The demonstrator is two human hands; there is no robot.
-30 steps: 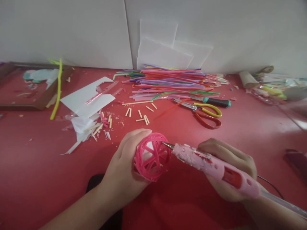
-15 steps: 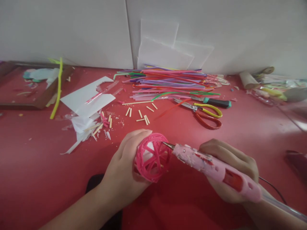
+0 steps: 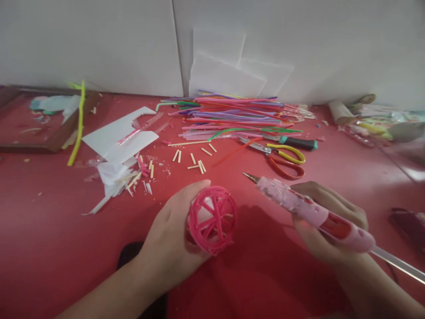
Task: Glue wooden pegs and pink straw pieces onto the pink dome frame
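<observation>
I see my left hand (image 3: 172, 239) wrapped around the back and underside of a pink lattice ball (image 3: 212, 219), thumb over its top, holding it just above the red desk (image 3: 49, 248). My right hand (image 3: 327, 221) is clamped on a pink glue pen (image 3: 308, 212), a clear stick trailing from its rear toward the lower right.

The relation that matters: the pen's metal tip (image 3: 248, 176) sits up and to the right of the ball, clear of it, with open air between the 2. The pen's long axis runs from lower right to upper left, so the tip points past the ball's upper right shoulder rather than at it. The right hand is the nearer 1 to the tip; the left alone touches the ball.

Nothing stands in the gap between tip and ball. Just beyond the tip lie scissors (image 3: 282, 157) with red and yellow handles, then a heap of coloured straws (image 3: 232, 117) near the wall. Short cut sticks (image 3: 195, 161) are scattered behind the ball, and white paper (image 3: 119, 137) lies off to the left.
</observation>
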